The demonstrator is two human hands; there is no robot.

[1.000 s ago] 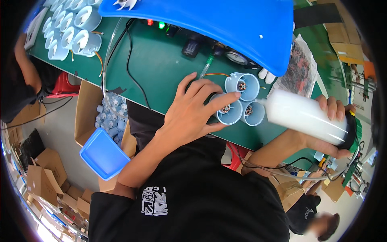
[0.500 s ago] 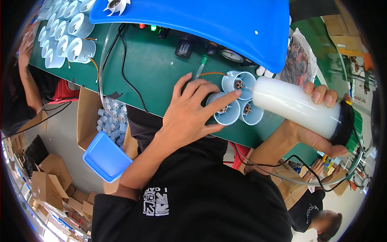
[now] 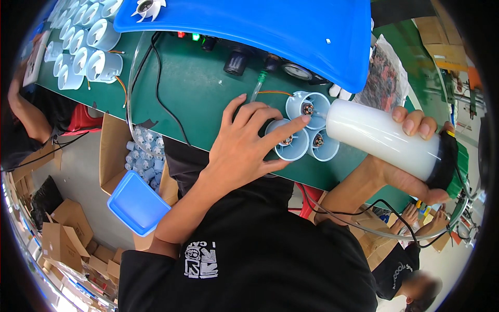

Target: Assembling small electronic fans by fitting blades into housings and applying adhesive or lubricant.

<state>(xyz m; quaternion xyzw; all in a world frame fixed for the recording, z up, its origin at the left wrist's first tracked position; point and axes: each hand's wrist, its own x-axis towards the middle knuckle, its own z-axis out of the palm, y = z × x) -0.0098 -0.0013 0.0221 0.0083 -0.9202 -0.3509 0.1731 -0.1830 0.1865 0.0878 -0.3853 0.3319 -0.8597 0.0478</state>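
The right hand (image 3: 416,171) is wrapped around a white bottle (image 3: 382,138) with a dark cap end, fingers over the top and thumb underneath, holding it nearly level. The bottle's narrow tip points into the farthest of three pale blue round housings (image 3: 307,106) that stand touching one another near the front edge of the green table (image 3: 202,88). The left hand (image 3: 247,148) lies flat and spread over the cluster, gripping nothing: its forefinger reaches across the rim of the nearest housing (image 3: 287,140) and steadies the group. Each housing shows a small metal part at its centre, and an orange wire runs from the far one.

As a judgement, the work looks to be in its middle: the tip is at one housing, the other two sit beside it within reach, and it cannot be told from this view which of the three have already had anything put in them. A larger batch of the same housings (image 3: 86,47) stands in rows at the far left of the table, and a cardboard box of small pale parts (image 3: 145,153) sits below the table edge beside a blue tray (image 3: 138,203). A big blue cover (image 3: 270,31) overhangs the back of the table, with knobs and small lights under it.
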